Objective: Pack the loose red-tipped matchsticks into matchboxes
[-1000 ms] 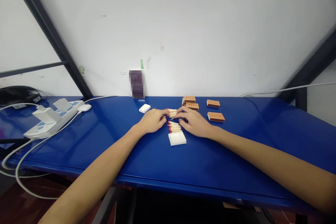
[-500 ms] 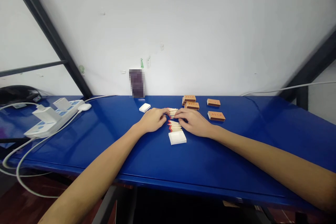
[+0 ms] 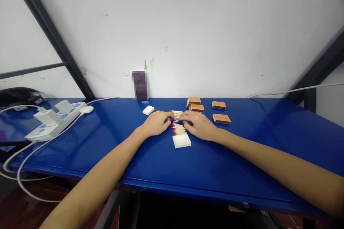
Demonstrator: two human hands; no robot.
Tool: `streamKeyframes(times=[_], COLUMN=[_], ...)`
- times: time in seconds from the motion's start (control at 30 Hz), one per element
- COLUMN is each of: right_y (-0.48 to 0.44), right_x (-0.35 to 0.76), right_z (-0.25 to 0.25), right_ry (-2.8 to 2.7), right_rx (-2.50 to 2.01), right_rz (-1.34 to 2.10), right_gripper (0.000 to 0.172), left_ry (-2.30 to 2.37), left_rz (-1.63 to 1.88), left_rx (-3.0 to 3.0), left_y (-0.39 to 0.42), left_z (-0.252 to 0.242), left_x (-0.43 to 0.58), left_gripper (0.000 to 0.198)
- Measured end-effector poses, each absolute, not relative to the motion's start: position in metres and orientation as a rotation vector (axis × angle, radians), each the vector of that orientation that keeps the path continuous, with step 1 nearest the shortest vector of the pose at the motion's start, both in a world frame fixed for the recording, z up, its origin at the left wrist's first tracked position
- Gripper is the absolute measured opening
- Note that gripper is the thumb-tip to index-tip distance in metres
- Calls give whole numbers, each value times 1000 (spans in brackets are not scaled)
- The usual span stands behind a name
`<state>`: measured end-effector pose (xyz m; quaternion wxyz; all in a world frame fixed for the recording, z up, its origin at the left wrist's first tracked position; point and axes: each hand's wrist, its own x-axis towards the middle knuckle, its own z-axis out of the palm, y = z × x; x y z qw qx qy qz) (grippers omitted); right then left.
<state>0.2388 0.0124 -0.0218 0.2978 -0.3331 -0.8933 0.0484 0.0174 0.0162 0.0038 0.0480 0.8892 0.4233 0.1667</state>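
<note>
Two piles of red-headed wooden matches lie between my hands in the head view, heads to the left. My left hand (image 3: pixel 156 123) rests on the table, fingers bent and thumb apart, the index fingertip at the heads of the far matches (image 3: pixel 177 114). From the right, my right hand (image 3: pixel 198 124) reaches over the match ends; its index fingertip touches a match, and its thumb stands apart from it. The near matches (image 3: pixel 180 128) lie just behind a white matchbox tray (image 3: pixel 182 141). I see no match gripped in either hand.
Stacked orange matchboxes (image 3: pixel 197 107) stand behind my right hand, with a matchbox (image 3: pixel 221 118) and another matchbox (image 3: pixel 219 105) further right. A second white tray (image 3: pixel 148 110) lies back left. A power strip (image 3: pixel 56 120) with cables occupies the left of the blue table (image 3: pixel 161 166).
A match has shifted from the far pile toward the near one, beside my right index fingertip. Both hands stay almost in place.
</note>
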Motion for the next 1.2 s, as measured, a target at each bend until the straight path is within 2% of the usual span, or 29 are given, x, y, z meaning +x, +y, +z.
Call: streamKeyframes(times=[0.17,0.4,1.2], right_y=[11,12,14], right_x=[239,239,240], right_z=[-21,-22,-22], right_ry=[-2327,-2359,-2395], right_rx=[-1027,-998,-942], right_rz=[89,106,71], right_gripper=[32,30,34], left_ry=[1298,1334,1331], left_rz=[501,520,490], left_rx=[2706,2703,2716], left_y=[15,16,16], left_z=[4,2,4], left_x=[17,17,18], left_gripper=[32,32,34])
